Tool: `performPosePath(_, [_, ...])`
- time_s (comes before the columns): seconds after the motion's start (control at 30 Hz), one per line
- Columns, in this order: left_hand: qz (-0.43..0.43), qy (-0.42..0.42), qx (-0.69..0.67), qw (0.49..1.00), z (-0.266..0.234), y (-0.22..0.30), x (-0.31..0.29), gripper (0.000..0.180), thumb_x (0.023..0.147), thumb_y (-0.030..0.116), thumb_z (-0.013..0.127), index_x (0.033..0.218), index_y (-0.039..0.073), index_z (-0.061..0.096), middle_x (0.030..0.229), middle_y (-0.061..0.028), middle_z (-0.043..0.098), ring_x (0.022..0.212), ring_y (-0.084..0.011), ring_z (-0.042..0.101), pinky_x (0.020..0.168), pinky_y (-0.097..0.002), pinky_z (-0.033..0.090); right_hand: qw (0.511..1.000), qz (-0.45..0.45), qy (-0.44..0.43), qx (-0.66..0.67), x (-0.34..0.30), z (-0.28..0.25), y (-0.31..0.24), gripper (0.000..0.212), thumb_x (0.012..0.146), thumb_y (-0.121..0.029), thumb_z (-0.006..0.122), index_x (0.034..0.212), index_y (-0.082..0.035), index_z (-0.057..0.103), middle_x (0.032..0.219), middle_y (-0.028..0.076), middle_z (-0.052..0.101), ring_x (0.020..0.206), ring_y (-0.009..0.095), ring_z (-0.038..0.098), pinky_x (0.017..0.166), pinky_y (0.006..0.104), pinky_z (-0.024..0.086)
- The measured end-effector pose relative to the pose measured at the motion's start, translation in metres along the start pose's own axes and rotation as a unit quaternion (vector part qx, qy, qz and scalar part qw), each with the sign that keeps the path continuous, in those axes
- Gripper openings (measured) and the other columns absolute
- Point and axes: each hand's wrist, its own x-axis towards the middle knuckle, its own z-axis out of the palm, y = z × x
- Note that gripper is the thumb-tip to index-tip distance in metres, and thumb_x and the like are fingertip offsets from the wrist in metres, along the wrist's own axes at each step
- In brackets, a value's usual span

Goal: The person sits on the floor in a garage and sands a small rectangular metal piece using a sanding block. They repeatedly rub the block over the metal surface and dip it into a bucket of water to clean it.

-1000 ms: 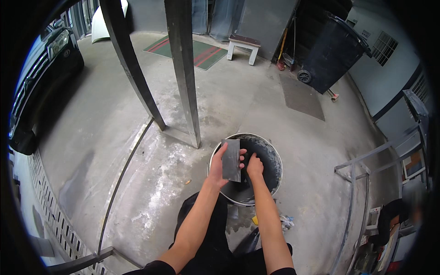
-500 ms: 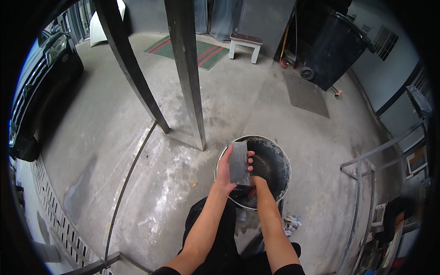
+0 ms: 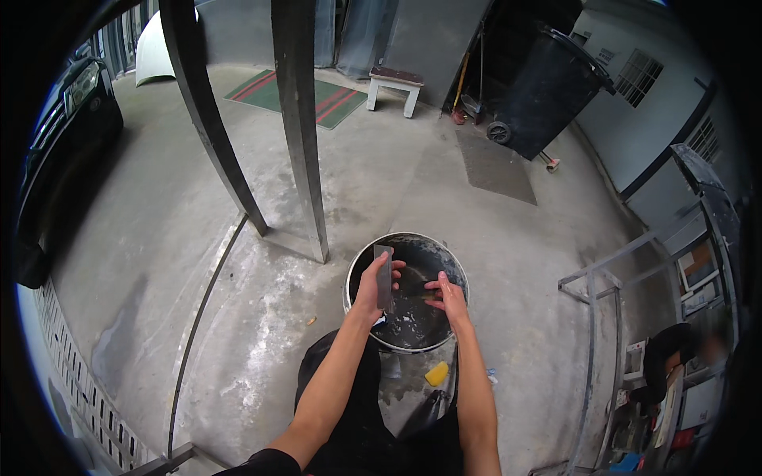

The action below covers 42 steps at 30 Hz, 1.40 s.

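Over the mouth of a round dark bucket (image 3: 421, 252) with a pale rim, my left hand (image 3: 367, 292) grips a thin grey rectangular slab (image 3: 384, 279), which stands nearly edge-on. What the slab is made of I cannot make out. My right hand (image 3: 452, 302) hovers above the bucket's right side, apart from the slab, with its fingers spread and nothing visible in them. Water with bright reflections lies in the bucket. A yellow sponge-like piece (image 3: 436, 374) rests on the wet floor between my legs and the bucket.
Two dark metal posts (image 3: 300, 143) rise ahead on the left. A metal frame (image 3: 591, 317) stands at right, with another person (image 3: 667, 357) beyond it. Farther off are a stool (image 3: 394, 89), a green mat (image 3: 266, 89), a wheeled bin (image 3: 548, 95) and a car (image 3: 71, 135).
My left hand has turned the slab from its broad face to nearly edge-on. My right hand has come up out of the bucket, fingers spreading. The yellow piece has come into sight.
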Motion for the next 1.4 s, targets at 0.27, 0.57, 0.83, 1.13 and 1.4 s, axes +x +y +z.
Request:
performPosePath(0.27, [0.006, 0.067, 0.188, 0.98, 0.018, -0.042, 0.007, 0.04, 0.093, 0.051, 0.06, 0.1, 0.012, 0.062, 0.087, 0.0013, 0.06, 0.076, -0.0105, 0.054, 0.07, -0.0273, 0.044, 0.894, -0.348, 0.075, -0.273, -0.053, 0.01, -0.009, 0.052, 0.08, -0.004, 0.069, 0.127, -0.005, 0.049, 0.121, 0.016, 0.061, 0.108, 0.036, 0.064, 0.096, 0.039, 0.049])
performPosePath(0.57, [-0.007, -0.012, 0.203, 0.979, 0.021, -0.073, 0.005, 0.031, 0.095, 0.014, 0.054, 0.124, 0.005, 0.058, 0.106, -0.0061, 0.065, 0.097, -0.0167, 0.06, 0.088, -0.0287, 0.046, 0.964, -0.233, 0.047, -0.117, -0.087, 0.03, -0.01, 0.025, 0.082, 0.001, 0.07, 0.107, 0.003, 0.065, 0.099, 0.007, 0.07, 0.1, 0.015, 0.065, 0.085, 0.0281, 0.051])
performPosePath(0.83, [0.023, 0.0, 0.196, 0.98, 0.023, -0.081, 0.0, 0.031, 0.096, 0.012, 0.051, 0.125, 0.005, 0.058, 0.108, -0.0059, 0.066, 0.097, -0.0147, 0.061, 0.088, -0.0287, 0.046, 0.974, -0.208, -0.027, 0.087, -0.095, 0.032, 0.02, 0.044, 0.088, 0.006, 0.063, 0.131, 0.004, 0.052, 0.135, 0.006, 0.052, 0.12, 0.015, 0.053, 0.097, 0.0293, 0.049])
performPosePath(1.13, [-0.133, -0.005, 0.017, 0.991, 0.029, -0.054, -0.01, 0.029, 0.099, 0.027, 0.056, 0.124, 0.015, 0.062, 0.096, -0.0002, 0.063, 0.082, -0.0119, 0.061, 0.064, -0.0309, 0.054, 0.924, -0.271, 0.268, -0.043, -0.108, 0.041, -0.02, 0.042, 0.087, 0.002, 0.066, 0.125, 0.002, 0.049, 0.096, 0.016, 0.067, 0.075, 0.015, 0.068, 0.063, 0.0275, 0.055])
performPosePath(1.4, [-0.038, -0.071, 0.051, 0.995, 0.032, -0.062, -0.003, 0.044, 0.101, 0.026, 0.052, 0.144, 0.016, 0.047, 0.106, -0.0047, 0.067, 0.096, -0.0162, 0.065, 0.087, -0.0313, 0.053, 0.906, -0.317, 0.193, -0.202, -0.09, 0.054, -0.014, 0.037, 0.084, -0.004, 0.067, 0.12, 0.0, 0.061, 0.119, 0.017, 0.065, 0.11, 0.032, 0.061, 0.093, 0.0408, 0.049])
